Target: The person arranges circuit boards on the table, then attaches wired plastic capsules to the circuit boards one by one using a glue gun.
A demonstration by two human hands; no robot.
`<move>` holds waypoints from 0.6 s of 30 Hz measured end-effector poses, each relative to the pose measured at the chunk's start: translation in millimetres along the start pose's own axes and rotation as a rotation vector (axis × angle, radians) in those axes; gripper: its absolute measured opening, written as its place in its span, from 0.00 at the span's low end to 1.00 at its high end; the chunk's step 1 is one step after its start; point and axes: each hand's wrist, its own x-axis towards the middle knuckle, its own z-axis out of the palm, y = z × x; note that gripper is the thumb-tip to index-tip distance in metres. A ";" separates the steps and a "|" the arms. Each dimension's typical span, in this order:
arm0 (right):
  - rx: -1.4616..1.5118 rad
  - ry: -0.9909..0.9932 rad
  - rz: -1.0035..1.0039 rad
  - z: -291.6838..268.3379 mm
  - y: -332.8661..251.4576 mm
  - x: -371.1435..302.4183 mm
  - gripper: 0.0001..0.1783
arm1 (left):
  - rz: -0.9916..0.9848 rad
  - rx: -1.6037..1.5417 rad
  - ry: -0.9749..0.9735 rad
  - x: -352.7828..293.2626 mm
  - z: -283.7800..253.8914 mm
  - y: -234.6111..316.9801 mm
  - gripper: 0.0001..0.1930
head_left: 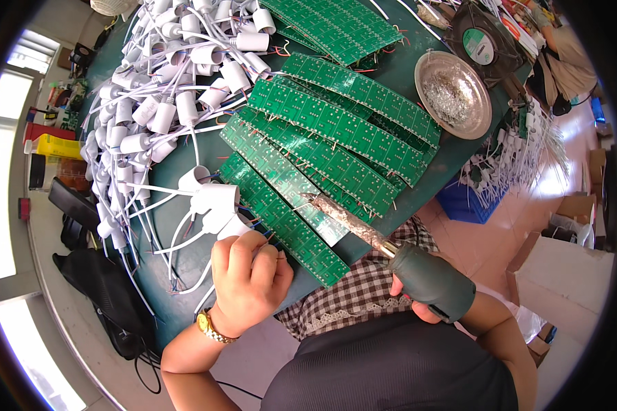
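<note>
My right hand point(418, 305) is wrapped round the dark green handle of a soldering iron point(428, 281). The iron's crusted metal shaft points up and left, its tip over a strip of green circuit boards point(281, 181). My left hand point(250, 277) is closed at the left edge of the nearest board strip point(291, 229), its fingertips by thin wires there; what they pinch is hidden. Just above its knuckles, white lamp sockets point(216, 200) lie at that edge, with thin coloured wires reaching the board. More board strips point(336, 127) overlap behind.
A large heap of white lamp sockets with cables point(161, 113) covers the table's left side. Stacked board panels point(336, 27) lie at the back. A round metal dish point(452, 96) with silvery scraps and a black fan point(483, 41) stand right. A blue crate point(467, 200) sits below, beyond the edge.
</note>
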 end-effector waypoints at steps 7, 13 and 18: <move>0.167 -0.134 0.129 -7.6 2.7 3.1 0.10 | -0.066 -0.088 0.010 -0.9 -3.3 -3.4 0.12; -0.240 -0.218 -0.021 -11.4 13.6 6.2 0.09 | -0.187 -0.281 -0.038 3.2 -5.8 -5.5 0.08; -0.173 -0.034 -0.440 -1.2 46.5 2.1 0.27 | -0.215 -0.202 -0.067 8.3 -4.0 -3.3 0.07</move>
